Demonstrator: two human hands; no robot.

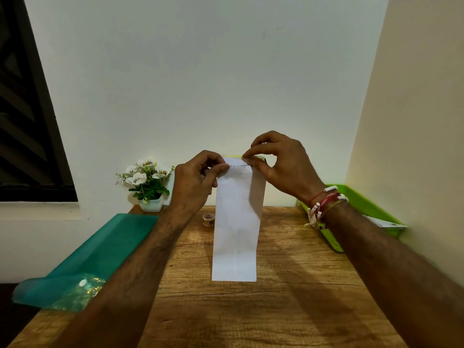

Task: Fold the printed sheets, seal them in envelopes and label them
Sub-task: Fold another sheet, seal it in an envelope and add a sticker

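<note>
A long white envelope [237, 222] hangs upright in the air above the wooden table [276, 310], its open end at the top. My left hand [198, 179] pinches the envelope's top left corner. My right hand [281, 163] pinches the top right, at a yellow strip [232, 155] along the flap edge. A folded sheet seems to lie inside, its edge just below the flap. A small roll of tape [208, 219] stands on the table behind the envelope.
A green tray [351, 197] holding papers sits at the table's right edge by the wall. A teal plastic sleeve [100, 252] lies along the left edge. A white pot of artificial flowers [148, 183] stands at the back left.
</note>
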